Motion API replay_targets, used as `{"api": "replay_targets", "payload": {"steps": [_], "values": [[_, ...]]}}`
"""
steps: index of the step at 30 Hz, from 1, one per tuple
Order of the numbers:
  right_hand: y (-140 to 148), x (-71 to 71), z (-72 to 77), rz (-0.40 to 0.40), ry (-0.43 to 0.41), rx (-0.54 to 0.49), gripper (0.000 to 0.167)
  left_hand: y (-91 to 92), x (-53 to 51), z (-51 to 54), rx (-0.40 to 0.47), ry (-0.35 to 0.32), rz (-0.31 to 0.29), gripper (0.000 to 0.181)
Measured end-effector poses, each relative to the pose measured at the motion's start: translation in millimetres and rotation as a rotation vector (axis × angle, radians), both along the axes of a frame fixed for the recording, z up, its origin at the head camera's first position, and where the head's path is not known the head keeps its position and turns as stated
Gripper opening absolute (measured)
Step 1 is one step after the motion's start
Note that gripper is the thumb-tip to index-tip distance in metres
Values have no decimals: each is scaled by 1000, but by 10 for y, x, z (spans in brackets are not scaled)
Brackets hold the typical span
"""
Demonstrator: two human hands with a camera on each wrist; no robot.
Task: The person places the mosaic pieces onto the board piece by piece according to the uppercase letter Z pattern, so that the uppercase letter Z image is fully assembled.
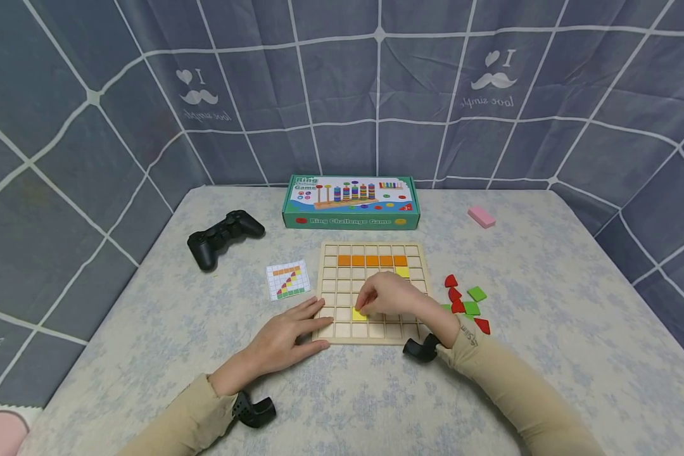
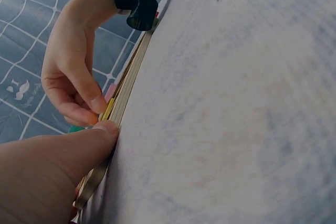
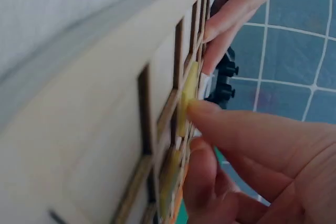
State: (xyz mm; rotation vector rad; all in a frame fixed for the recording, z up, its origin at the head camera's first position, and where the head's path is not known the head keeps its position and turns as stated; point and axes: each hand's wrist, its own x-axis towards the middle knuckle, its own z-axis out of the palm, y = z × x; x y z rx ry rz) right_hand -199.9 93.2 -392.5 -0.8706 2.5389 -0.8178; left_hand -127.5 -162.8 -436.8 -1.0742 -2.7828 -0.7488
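A wooden grid board (image 1: 342,337) lies mid-table, with a row of orange tiles (image 1: 372,261) near its top and a yellow tile (image 1: 402,272) under the row's right end. My right hand (image 1: 392,294) is over the lower middle of the board. Its curled thumb and fingers pinch another yellow tile (image 1: 358,315) at a lower cell; in the right wrist view the thumb touches this yellow tile (image 3: 188,98). My left hand (image 1: 282,337) rests with extended fingers on the board's left edge. A pattern card (image 1: 287,280) lies left of the board.
Loose red pieces (image 1: 455,294) and green tiles (image 1: 477,293) lie right of the board, partly behind the right forearm. A green game box (image 1: 351,221) stands behind it. A black game controller (image 1: 223,237) is at the back left, a pink block (image 1: 481,216) at the back right.
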Motion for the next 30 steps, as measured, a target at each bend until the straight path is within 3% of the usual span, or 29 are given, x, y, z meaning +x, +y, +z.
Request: {"api": "replay_targets", "payload": {"steps": [5, 14, 18, 25, 30], "values": [[191, 1, 52, -38, -13, -28, 11, 7, -1, -2, -2, -4, -1, 47], [831, -190, 230, 39, -169, -195, 30, -2, -1, -7, 11, -7, -7, 48], [1120, -273, 272, 13, -219, -233, 34, -1, -3, -7, 8, -8, -9, 48], [1571, -367, 236, -14, -304, -338, 38, -2, -2, -12, 7, -4, -8, 48], [1800, -399, 152, -51, -314, -319, 39, -4, 0, -19, 5, -2, -5, 48]]}}
